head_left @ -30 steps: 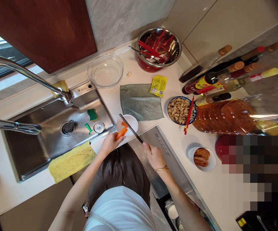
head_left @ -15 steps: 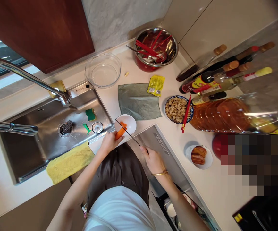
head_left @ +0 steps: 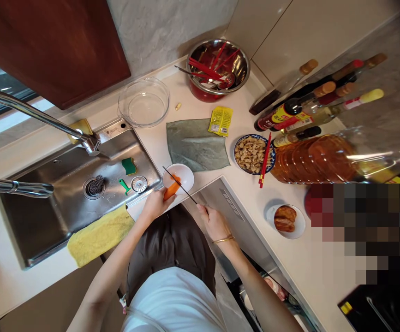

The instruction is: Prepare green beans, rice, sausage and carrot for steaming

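My left hand (head_left: pixel 155 202) is closed around the thick end of a peeled carrot (head_left: pixel 171 189), whose tip reaches over a small white bowl (head_left: pixel 188 177). Orange carrot pieces seem to lie in the bowl, though the carrot and blade partly cover them. My right hand (head_left: pixel 216 225) grips the handle of a thin dark knife (head_left: pixel 188 195). Seen nearly edge-on, its blade crosses the carrot above the bowl; whether it cuts into the flesh I cannot tell. Behind the bowl lies a grey-green sheet (head_left: pixel 196 150) with a yellow packet (head_left: pixel 220 121) on its corner.
Left is a steel sink (head_left: pixel 64 214) with a faucet (head_left: pixel 91 143) and a yellow cloth (head_left: pixel 99 235) over its edge. A glass dish (head_left: pixel 144 121), a metal bowl (head_left: pixel 217 94) of utensils, a patterned bowl (head_left: pixel 237 163) with chopsticks, and a large oil bottle (head_left: pixel 313 159) stand around the counter.
The view has shifted slightly. My right hand and the knife have moved a little to the left, the blade still across the carrot. My left hand keeps its hold.
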The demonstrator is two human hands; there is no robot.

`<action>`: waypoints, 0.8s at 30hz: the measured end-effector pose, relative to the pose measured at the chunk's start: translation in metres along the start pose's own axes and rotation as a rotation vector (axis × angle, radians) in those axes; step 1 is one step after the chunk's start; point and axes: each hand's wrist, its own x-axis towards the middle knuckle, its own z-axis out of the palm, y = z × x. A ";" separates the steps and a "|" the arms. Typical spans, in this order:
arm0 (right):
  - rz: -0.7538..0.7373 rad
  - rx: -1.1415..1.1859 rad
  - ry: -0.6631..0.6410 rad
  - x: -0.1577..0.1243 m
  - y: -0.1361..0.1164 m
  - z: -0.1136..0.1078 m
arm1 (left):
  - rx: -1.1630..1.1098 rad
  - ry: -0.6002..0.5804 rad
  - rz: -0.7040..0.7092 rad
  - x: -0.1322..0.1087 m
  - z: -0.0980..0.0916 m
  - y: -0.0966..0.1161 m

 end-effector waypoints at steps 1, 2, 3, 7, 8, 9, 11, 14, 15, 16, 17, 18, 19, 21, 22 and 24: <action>-0.005 0.002 0.004 0.001 -0.001 0.000 | -0.039 -0.025 0.019 0.001 -0.002 -0.001; -0.010 0.007 0.006 0.002 -0.001 0.001 | -0.049 -0.039 0.026 0.002 -0.004 -0.001; -0.012 0.015 0.007 0.003 -0.002 0.002 | -0.026 -0.038 0.021 0.003 -0.006 -0.001; -0.008 0.045 0.022 0.010 -0.003 0.008 | 0.139 0.047 -0.052 0.005 -0.006 0.004; -0.010 0.047 0.029 0.013 -0.003 0.011 | 0.110 0.049 -0.052 0.005 -0.005 0.006; -0.010 0.047 0.034 0.015 -0.003 0.012 | 0.038 0.033 -0.039 0.004 -0.005 0.008; -0.003 0.051 0.025 0.019 0.000 0.015 | -0.159 -0.024 -0.007 0.002 -0.004 0.011; 0.019 0.068 0.028 0.022 0.004 0.014 | -0.323 -0.043 -0.003 -0.001 -0.004 0.011; 0.017 0.074 0.041 0.022 0.005 0.012 | -0.322 -0.022 -0.012 -0.002 -0.004 0.010; 0.011 0.078 0.058 0.021 0.006 0.011 | -0.304 0.001 -0.020 -0.002 -0.005 0.008; 0.004 0.080 0.071 0.020 0.006 0.009 | -0.276 0.020 -0.023 -0.003 -0.006 0.006; -0.006 0.082 0.076 0.017 0.007 0.008 | -0.240 0.029 -0.027 -0.003 -0.007 0.004; -0.016 0.085 0.077 0.015 0.007 0.006 | -0.200 0.029 -0.032 -0.003 -0.008 0.002; -0.041 0.096 0.080 0.010 0.006 0.005 | -0.123 0.012 -0.045 -0.003 -0.012 0.000; -0.051 0.101 0.082 0.007 0.006 0.004 | -0.092 0.001 -0.052 -0.002 -0.013 0.000; -0.062 0.107 0.085 0.002 0.006 0.003 | -0.047 -0.003 -0.062 0.000 -0.016 0.002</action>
